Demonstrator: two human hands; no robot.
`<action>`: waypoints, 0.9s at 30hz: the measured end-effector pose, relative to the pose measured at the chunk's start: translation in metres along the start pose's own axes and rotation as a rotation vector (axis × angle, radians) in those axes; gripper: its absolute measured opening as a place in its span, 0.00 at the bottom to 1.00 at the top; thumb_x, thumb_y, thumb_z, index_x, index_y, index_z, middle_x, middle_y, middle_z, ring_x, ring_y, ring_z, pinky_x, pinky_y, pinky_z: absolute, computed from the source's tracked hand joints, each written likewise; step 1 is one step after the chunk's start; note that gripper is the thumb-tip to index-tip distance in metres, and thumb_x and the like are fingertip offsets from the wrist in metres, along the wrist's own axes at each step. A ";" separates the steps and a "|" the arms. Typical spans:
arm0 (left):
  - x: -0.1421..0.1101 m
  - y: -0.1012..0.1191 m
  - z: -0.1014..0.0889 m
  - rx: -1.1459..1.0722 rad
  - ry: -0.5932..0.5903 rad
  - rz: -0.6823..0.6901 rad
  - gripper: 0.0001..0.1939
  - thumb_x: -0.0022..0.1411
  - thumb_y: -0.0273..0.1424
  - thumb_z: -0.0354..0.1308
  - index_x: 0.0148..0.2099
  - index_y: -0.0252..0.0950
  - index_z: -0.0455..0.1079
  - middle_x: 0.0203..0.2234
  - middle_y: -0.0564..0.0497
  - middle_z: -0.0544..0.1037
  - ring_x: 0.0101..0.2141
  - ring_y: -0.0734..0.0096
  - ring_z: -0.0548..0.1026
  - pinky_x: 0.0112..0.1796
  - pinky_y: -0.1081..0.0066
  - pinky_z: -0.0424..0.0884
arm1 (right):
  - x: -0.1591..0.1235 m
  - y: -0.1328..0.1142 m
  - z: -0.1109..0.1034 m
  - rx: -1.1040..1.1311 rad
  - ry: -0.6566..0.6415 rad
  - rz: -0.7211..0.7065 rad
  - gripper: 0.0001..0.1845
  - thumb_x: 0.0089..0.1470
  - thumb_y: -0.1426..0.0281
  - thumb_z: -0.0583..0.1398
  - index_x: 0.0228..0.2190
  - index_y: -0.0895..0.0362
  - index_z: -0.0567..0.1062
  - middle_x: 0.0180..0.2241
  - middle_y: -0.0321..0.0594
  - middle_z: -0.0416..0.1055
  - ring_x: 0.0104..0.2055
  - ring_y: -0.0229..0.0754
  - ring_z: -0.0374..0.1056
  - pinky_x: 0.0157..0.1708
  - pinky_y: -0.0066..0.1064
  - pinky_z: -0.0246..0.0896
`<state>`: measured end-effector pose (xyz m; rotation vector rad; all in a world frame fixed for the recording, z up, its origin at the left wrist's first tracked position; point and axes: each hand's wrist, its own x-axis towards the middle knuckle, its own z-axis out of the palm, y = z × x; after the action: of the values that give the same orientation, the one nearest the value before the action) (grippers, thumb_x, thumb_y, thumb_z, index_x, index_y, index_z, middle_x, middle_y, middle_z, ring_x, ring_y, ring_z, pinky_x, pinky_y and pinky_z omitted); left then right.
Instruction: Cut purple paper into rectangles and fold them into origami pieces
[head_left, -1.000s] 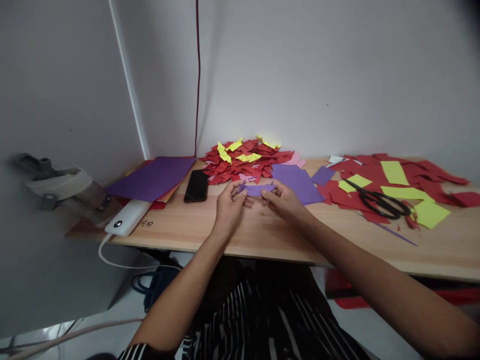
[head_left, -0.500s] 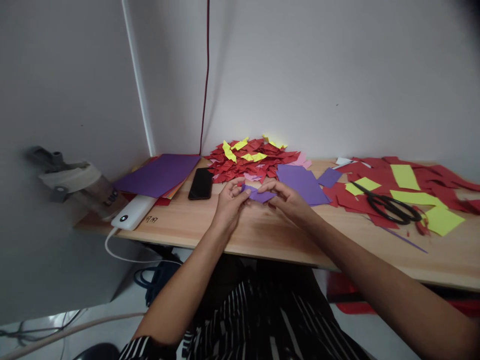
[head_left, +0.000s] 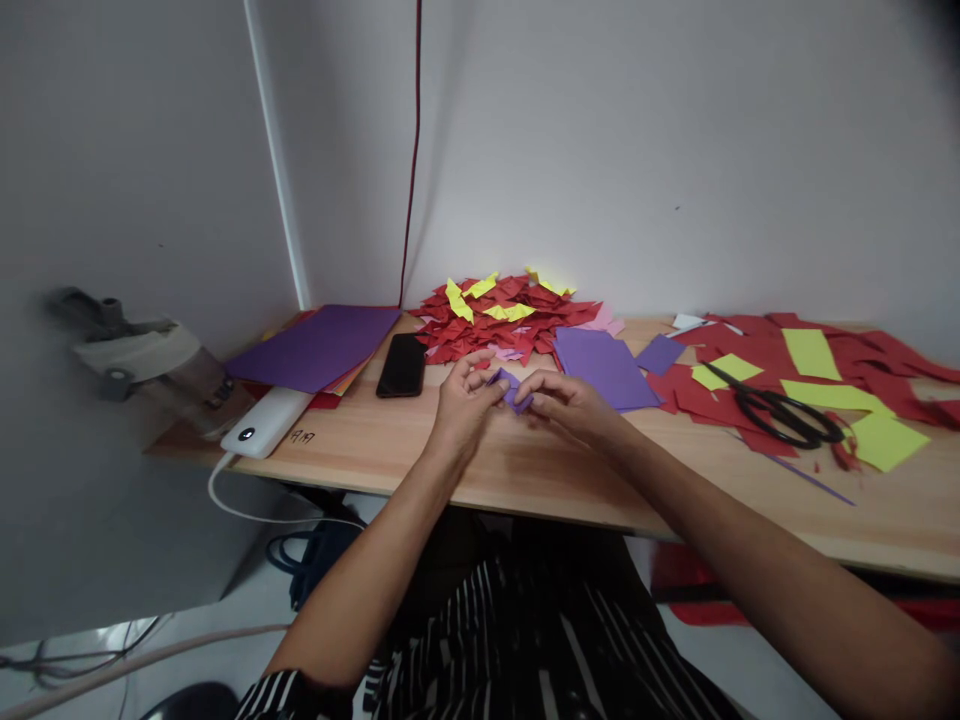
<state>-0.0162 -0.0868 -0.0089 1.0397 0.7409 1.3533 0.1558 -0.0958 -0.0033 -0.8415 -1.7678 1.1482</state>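
Observation:
Between my two hands, a small piece of folded purple paper (head_left: pixel 513 388) is held just above the wooden table. My left hand (head_left: pixel 466 398) pinches its left side between thumb and fingers. The right side is gripped by my right hand (head_left: pixel 564 400), with fingertips that partly cover the paper. Behind my hands lies a heap of folded red paper pieces (head_left: pixel 487 335), with several yellow ones on top and some pink ones at its edge. A stack of purple paper sheets (head_left: pixel 607 368) lies just beyond my right hand.
Black scissors (head_left: pixel 787 418) rest on red and yellow paper (head_left: pixel 889 442) at the right. Left of the heap lies a black phone (head_left: pixel 401 366). Larger purple sheets (head_left: pixel 319 348) overlap a white power bank (head_left: pixel 266 428) with a cable, beside a clear bottle (head_left: pixel 199 375).
The purple paper has been folded more compactly, and its right end has come inward. My right hand has shifted slightly left, closer to my left hand.

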 end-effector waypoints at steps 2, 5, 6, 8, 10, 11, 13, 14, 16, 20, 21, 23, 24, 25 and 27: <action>-0.001 -0.001 0.000 -0.017 -0.013 -0.021 0.28 0.46 0.28 0.69 0.50 0.35 0.65 0.26 0.57 0.74 0.23 0.81 0.70 0.31 0.76 0.66 | -0.001 -0.002 -0.001 -0.022 0.011 0.006 0.12 0.55 0.59 0.61 0.31 0.55 0.75 0.28 0.37 0.70 0.27 0.37 0.63 0.29 0.30 0.61; -0.002 -0.003 0.000 -0.048 -0.117 -0.104 0.30 0.47 0.29 0.70 0.51 0.36 0.62 0.22 0.60 0.71 0.21 0.80 0.69 0.27 0.76 0.64 | -0.001 -0.004 -0.002 -0.047 0.095 -0.030 0.12 0.54 0.59 0.61 0.29 0.55 0.74 0.26 0.36 0.69 0.27 0.37 0.62 0.31 0.31 0.61; -0.002 -0.004 -0.001 -0.054 -0.158 -0.129 0.32 0.47 0.30 0.70 0.52 0.36 0.61 0.21 0.61 0.70 0.20 0.79 0.69 0.26 0.76 0.63 | 0.000 -0.004 -0.003 -0.051 0.118 -0.046 0.11 0.54 0.60 0.62 0.28 0.55 0.74 0.26 0.36 0.68 0.27 0.37 0.62 0.31 0.31 0.60; -0.002 -0.006 -0.002 -0.055 -0.213 -0.154 0.34 0.47 0.30 0.70 0.54 0.37 0.59 0.21 0.61 0.70 0.21 0.78 0.70 0.25 0.76 0.63 | 0.000 -0.003 -0.004 -0.057 0.134 -0.060 0.11 0.54 0.60 0.61 0.28 0.55 0.74 0.26 0.36 0.68 0.27 0.37 0.61 0.32 0.31 0.59; -0.003 -0.006 -0.003 -0.037 -0.225 -0.151 0.34 0.47 0.30 0.70 0.55 0.38 0.60 0.20 0.61 0.70 0.20 0.78 0.70 0.24 0.77 0.62 | 0.000 -0.002 -0.004 -0.068 0.125 -0.054 0.11 0.55 0.60 0.60 0.27 0.55 0.74 0.26 0.36 0.68 0.27 0.38 0.61 0.31 0.31 0.59; -0.003 -0.006 -0.002 -0.023 -0.220 -0.146 0.34 0.46 0.30 0.70 0.54 0.37 0.60 0.20 0.61 0.70 0.20 0.78 0.70 0.24 0.77 0.62 | 0.000 -0.001 -0.003 -0.075 0.118 -0.050 0.12 0.55 0.60 0.60 0.27 0.55 0.73 0.25 0.36 0.68 0.28 0.38 0.61 0.31 0.31 0.59; -0.003 -0.005 -0.002 0.003 -0.203 -0.130 0.32 0.46 0.29 0.69 0.53 0.36 0.62 0.19 0.61 0.69 0.19 0.79 0.69 0.24 0.77 0.62 | 0.001 0.001 -0.002 -0.084 0.112 -0.046 0.12 0.56 0.60 0.60 0.27 0.55 0.73 0.25 0.35 0.67 0.27 0.38 0.61 0.32 0.31 0.58; -0.003 -0.004 -0.001 0.011 -0.194 -0.119 0.31 0.46 0.28 0.68 0.52 0.36 0.62 0.19 0.61 0.70 0.19 0.79 0.69 0.24 0.77 0.62 | 0.001 0.001 -0.002 -0.086 0.113 -0.049 0.13 0.56 0.60 0.59 0.26 0.55 0.72 0.25 0.35 0.67 0.27 0.37 0.61 0.32 0.31 0.58; -0.003 -0.003 0.000 0.018 -0.179 -0.103 0.30 0.46 0.27 0.67 0.52 0.35 0.62 0.18 0.61 0.70 0.19 0.79 0.68 0.24 0.77 0.62 | 0.001 0.003 0.000 -0.081 0.124 -0.057 0.13 0.56 0.59 0.59 0.26 0.54 0.70 0.25 0.34 0.66 0.27 0.37 0.60 0.31 0.31 0.57; -0.003 -0.002 0.001 0.023 -0.165 -0.106 0.28 0.46 0.26 0.65 0.50 0.34 0.62 0.18 0.60 0.71 0.18 0.79 0.68 0.24 0.77 0.61 | 0.002 0.007 0.001 -0.046 0.159 -0.058 0.13 0.57 0.60 0.59 0.27 0.54 0.67 0.26 0.33 0.64 0.27 0.36 0.60 0.30 0.30 0.56; -0.003 -0.002 0.002 0.029 -0.163 -0.109 0.28 0.45 0.26 0.65 0.50 0.35 0.62 0.19 0.59 0.72 0.18 0.79 0.68 0.24 0.77 0.62 | 0.002 0.007 0.001 -0.043 0.159 -0.054 0.13 0.57 0.60 0.60 0.27 0.54 0.67 0.26 0.33 0.64 0.27 0.36 0.59 0.30 0.30 0.55; -0.004 -0.002 0.003 0.052 -0.159 -0.109 0.27 0.45 0.26 0.65 0.49 0.35 0.62 0.20 0.59 0.72 0.18 0.79 0.68 0.24 0.76 0.63 | 0.002 0.009 0.001 -0.046 0.147 -0.046 0.14 0.57 0.59 0.59 0.26 0.54 0.67 0.25 0.33 0.63 0.27 0.36 0.59 0.30 0.30 0.55; -0.004 -0.001 0.004 0.063 -0.158 -0.106 0.27 0.45 0.26 0.65 0.49 0.35 0.63 0.20 0.59 0.72 0.19 0.79 0.68 0.24 0.76 0.63 | 0.002 0.010 0.000 -0.046 0.143 -0.042 0.14 0.57 0.58 0.59 0.26 0.54 0.67 0.25 0.33 0.63 0.27 0.36 0.59 0.29 0.30 0.54; -0.005 -0.001 0.004 0.071 -0.158 -0.104 0.26 0.46 0.27 0.64 0.49 0.35 0.63 0.20 0.59 0.72 0.19 0.79 0.68 0.24 0.76 0.63 | 0.002 0.011 0.000 -0.041 0.142 -0.038 0.15 0.58 0.58 0.59 0.26 0.54 0.67 0.25 0.33 0.63 0.26 0.36 0.58 0.29 0.30 0.54; -0.005 -0.002 0.005 0.075 -0.163 -0.101 0.25 0.46 0.27 0.64 0.48 0.34 0.64 0.20 0.58 0.71 0.19 0.79 0.68 0.25 0.76 0.63 | 0.003 0.013 -0.001 -0.024 0.142 -0.029 0.15 0.58 0.57 0.58 0.26 0.54 0.66 0.24 0.33 0.63 0.25 0.35 0.58 0.27 0.29 0.53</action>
<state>-0.0120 -0.0921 -0.0092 1.1419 0.7165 1.1477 0.1563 -0.0884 -0.0146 -0.8871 -1.6748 1.0249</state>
